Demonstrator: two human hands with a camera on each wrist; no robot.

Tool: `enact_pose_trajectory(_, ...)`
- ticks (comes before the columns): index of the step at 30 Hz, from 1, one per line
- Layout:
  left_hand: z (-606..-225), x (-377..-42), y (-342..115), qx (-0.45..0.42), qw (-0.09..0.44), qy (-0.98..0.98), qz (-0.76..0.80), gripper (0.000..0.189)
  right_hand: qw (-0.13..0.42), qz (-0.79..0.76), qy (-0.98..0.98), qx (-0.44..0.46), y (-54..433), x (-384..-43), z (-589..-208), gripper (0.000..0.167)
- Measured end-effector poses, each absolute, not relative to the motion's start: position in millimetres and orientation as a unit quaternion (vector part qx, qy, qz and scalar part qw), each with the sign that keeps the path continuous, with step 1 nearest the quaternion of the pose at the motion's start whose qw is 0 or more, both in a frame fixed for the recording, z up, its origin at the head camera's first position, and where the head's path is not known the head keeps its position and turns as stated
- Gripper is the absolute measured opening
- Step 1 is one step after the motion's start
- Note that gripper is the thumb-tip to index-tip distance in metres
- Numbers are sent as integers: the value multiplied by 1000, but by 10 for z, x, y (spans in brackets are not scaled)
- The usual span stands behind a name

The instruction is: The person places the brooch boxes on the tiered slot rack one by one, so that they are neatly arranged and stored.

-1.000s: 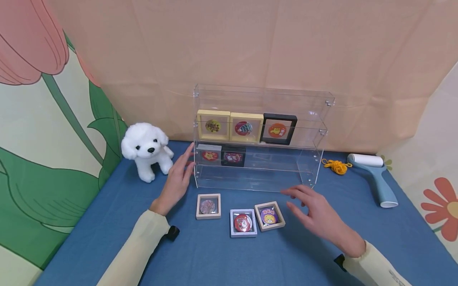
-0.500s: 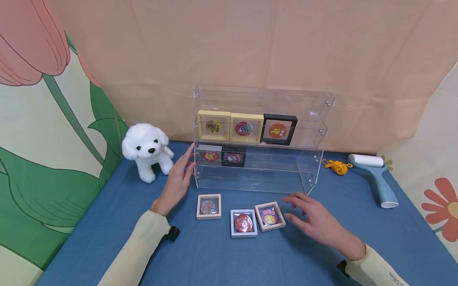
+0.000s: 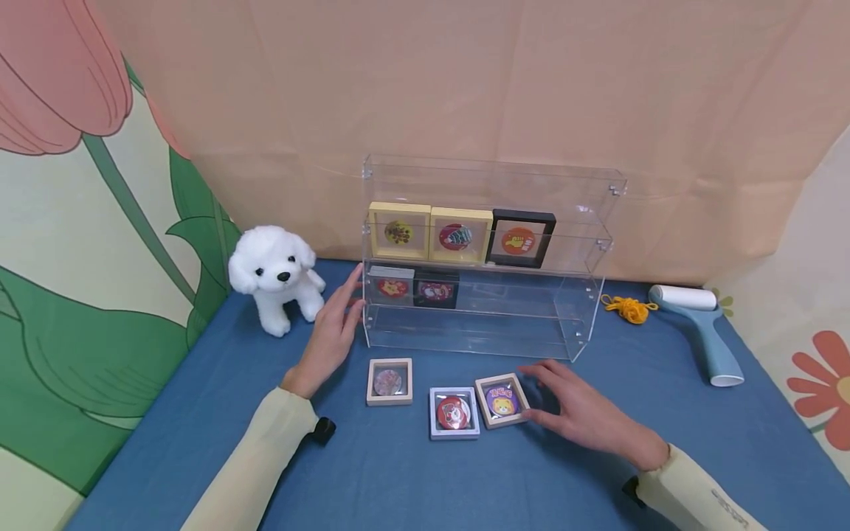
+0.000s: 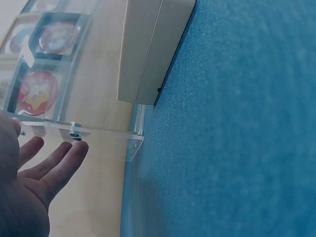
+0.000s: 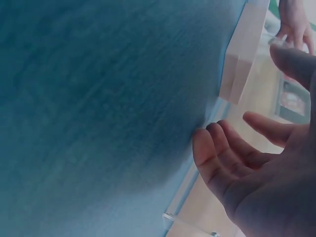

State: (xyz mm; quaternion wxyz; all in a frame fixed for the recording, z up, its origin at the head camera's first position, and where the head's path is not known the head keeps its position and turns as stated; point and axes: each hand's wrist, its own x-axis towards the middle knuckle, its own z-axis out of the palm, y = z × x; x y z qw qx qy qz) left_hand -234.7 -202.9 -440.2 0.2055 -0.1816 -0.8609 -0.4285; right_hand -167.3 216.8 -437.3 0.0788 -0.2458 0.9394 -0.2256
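Note:
My left hand [image 3: 327, 341] rests with its fingers extended against the left side of a clear acrylic display rack [image 3: 505, 332]. In the left wrist view, its fingertips lie beside the rack's corner screw. On the blue cloth before the rack lie a beige-framed pink badge [image 3: 388, 382], a white-framed red badge [image 3: 454, 414] and a tilted beige-framed purple bear badge [image 3: 502, 401]. My right hand [image 3: 587, 405] is at that last frame's right side, thumb and forefinger spread near its right corners. In the right wrist view the fingers are loosely bent and no grip shows.
Two cream frames [image 3: 461, 236] and a black frame [image 3: 521, 239] stand on the rack's upper shelf. Two smaller frames [image 3: 436, 289] are on the shelf below. A white plush dog [image 3: 275, 280] sits left; orange yarn [image 3: 631, 310] and a lint roller [image 3: 707, 332] lie right.
My right hand has come nearer to the purple bear badge's frame, its thumb and forefinger now at the right edge. The left hand stays at the rack's side.

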Motion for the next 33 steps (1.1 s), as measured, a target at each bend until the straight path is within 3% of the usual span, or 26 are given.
enact_pose_trajectory(9, -4407, -2354, -2028, -177, 203, -861, -432, 63, 94, -224, 939, -245, 2116, -1742, -4393, 78)
enact_pose_trajectory(25, -4390, -2329, -2030, -172, 194, -863, -434, 63, 143, -248, 918, -273, 2190, -1855, -4396, 63)
enact_pose_trajectory(33, -4391, -2335, -2031, -174, 196, -861, -436, 63, 176, -266, 907, -274, 2217, -1929, -4370, 64)
